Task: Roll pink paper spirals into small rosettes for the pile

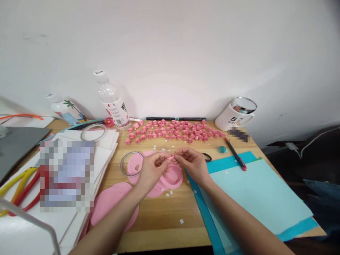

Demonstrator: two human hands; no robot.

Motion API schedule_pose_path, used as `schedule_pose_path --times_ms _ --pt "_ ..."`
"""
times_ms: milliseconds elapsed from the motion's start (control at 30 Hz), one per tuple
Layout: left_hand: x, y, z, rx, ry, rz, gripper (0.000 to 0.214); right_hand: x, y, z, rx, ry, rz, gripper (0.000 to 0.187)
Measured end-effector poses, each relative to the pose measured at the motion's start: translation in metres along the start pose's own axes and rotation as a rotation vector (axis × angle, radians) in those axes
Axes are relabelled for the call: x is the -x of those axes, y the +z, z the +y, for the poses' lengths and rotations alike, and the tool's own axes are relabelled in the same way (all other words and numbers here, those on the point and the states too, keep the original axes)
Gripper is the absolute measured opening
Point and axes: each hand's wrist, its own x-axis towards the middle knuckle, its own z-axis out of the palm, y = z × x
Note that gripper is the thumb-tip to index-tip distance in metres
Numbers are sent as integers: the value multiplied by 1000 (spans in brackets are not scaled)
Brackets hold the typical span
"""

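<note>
Head view: left hand (152,169) and right hand (191,162) meeting above wooden table (159,216), fingertips pinched shut on thin pink paper strip (170,159), just over pink spiral-cut paper discs (172,177). Step judged: rolling strip into rosette; next calls for tight, even winding. Rows of small pink rolled paper roses (172,130) behind, clear plastic bottle (113,101), white mug (235,115), turquoise paper sheets (255,194), white wall.

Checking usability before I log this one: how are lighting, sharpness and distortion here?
Head view: even, soft light with faint shadows; wide-angle bending at the edges; both hands reasonably sharp on the pink paper strip; pixelated blocks hide the white paper stack and a spot beside the white mug.
</note>
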Motion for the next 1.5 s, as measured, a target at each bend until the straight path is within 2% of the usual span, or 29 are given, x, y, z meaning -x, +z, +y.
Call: schedule_pose_path --times_ms 500,800,1000,1233,1500 --pt "1 0 10 -99 66 -17 12 -1 -2 -3 17 79 -54 27" --pt "1 0 7 20 9 -38 20 -3 -6 2 14 106 -52 18" --pt "0 0 6 -13 -23 17 19 -4 -7 3 -27 173 -110 22" --pt "0 0 7 0 25 12 19 -5 -7 6 -148 181 -52 27" --pt "-2 -1 5 -8 27 20 16 -5 -7 5 -92 133 -54 21"
